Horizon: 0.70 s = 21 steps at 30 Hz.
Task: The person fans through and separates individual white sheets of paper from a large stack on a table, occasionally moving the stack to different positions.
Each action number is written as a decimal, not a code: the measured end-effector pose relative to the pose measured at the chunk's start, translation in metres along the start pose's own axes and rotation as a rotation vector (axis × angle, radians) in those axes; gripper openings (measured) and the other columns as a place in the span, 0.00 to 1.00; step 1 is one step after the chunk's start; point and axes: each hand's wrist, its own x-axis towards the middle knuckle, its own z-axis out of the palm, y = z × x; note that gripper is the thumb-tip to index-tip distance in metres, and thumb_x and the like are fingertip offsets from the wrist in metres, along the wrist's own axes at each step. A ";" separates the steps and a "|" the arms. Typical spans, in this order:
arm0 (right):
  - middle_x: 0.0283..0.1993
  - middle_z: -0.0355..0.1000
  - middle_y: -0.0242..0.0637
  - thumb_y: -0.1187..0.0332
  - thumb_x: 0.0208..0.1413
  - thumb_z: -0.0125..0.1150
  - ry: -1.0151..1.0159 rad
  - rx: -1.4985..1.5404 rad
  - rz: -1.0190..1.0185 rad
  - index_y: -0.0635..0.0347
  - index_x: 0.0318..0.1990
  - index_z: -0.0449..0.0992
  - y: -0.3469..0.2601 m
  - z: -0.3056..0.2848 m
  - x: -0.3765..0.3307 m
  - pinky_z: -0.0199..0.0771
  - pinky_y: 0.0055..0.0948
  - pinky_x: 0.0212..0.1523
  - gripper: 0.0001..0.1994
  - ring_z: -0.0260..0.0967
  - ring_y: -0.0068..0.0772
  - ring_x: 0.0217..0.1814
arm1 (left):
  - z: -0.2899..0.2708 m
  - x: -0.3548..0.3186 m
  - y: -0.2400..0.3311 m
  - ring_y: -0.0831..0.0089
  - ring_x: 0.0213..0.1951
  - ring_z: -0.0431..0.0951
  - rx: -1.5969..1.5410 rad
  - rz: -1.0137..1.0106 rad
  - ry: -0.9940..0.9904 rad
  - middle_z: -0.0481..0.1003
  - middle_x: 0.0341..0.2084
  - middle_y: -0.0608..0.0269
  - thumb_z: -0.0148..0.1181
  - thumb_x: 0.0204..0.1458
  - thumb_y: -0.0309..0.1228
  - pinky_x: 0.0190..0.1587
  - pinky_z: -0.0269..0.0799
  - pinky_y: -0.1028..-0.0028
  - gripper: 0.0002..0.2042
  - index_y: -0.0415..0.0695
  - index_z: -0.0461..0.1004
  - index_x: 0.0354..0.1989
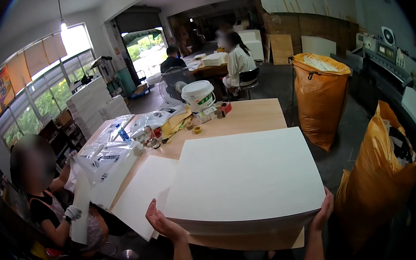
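Note:
A thick stack of large white paper sheets (243,176) lies on the light wooden table, its front edge close to me. My left hand (165,223) is at the stack's front left corner, palm toward it, fingers stretched out and apart. Whether it touches the paper I cannot tell. Against the right side, by the front corner, rests my right hand (324,211), its fingers extended flat along the edge. A lower pile of white sheets (144,193) lies just left of the big stack, partly covered by it.
On the table (260,113) stand a white bucket (198,95), tape rolls (197,130) and plastic-wrapped packs (115,159). A seated co-worker (52,206) at left handles a white sheet. Orange sacks (320,99) stand at right. Other people sit at a far table.

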 end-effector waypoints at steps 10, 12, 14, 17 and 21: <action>0.57 0.71 0.43 0.59 0.68 0.48 -0.224 0.005 0.077 0.70 0.59 0.69 -0.017 -0.018 0.002 0.65 0.32 0.61 0.22 0.68 0.34 0.58 | 0.157 -0.086 0.099 0.62 0.31 0.79 -0.030 0.333 -1.580 0.77 0.25 0.61 0.62 0.56 0.28 0.33 0.74 0.63 0.11 0.46 0.79 0.48; 0.53 0.73 0.40 0.61 0.68 0.51 -0.230 -0.104 0.081 0.69 0.53 0.72 -0.025 -0.028 0.003 0.68 0.30 0.55 0.18 0.70 0.32 0.53 | 0.161 -0.095 0.090 0.62 0.31 0.79 0.006 0.370 -1.653 0.77 0.25 0.60 0.62 0.58 0.30 0.33 0.74 0.63 0.09 0.47 0.80 0.45; 0.44 0.76 0.37 0.61 0.67 0.55 -0.235 -0.274 0.090 0.67 0.43 0.75 -0.036 -0.048 0.007 0.71 0.29 0.45 0.14 0.73 0.29 0.45 | 0.160 -0.100 0.083 0.62 0.31 0.79 -0.029 0.400 -1.658 0.77 0.25 0.59 0.61 0.58 0.32 0.33 0.74 0.63 0.07 0.46 0.80 0.42; 0.26 0.74 0.34 0.61 0.65 0.61 -0.453 -0.767 0.057 0.65 0.29 0.73 -0.081 -0.063 0.028 0.69 0.30 0.32 0.16 0.71 0.25 0.30 | 0.163 -0.105 0.081 0.63 0.32 0.79 -0.085 0.371 -1.650 0.77 0.26 0.59 0.62 0.57 0.31 0.34 0.74 0.64 0.06 0.45 0.81 0.39; 0.18 0.69 0.39 0.58 0.65 0.61 -0.595 -1.117 -0.165 0.64 0.23 0.69 -0.120 -0.035 0.044 0.68 0.36 0.27 0.22 0.68 0.33 0.20 | 0.160 -0.099 0.082 0.65 0.35 0.80 -0.158 0.355 -1.445 0.79 0.31 0.58 0.62 0.50 0.19 0.37 0.77 0.67 0.11 0.43 0.81 0.41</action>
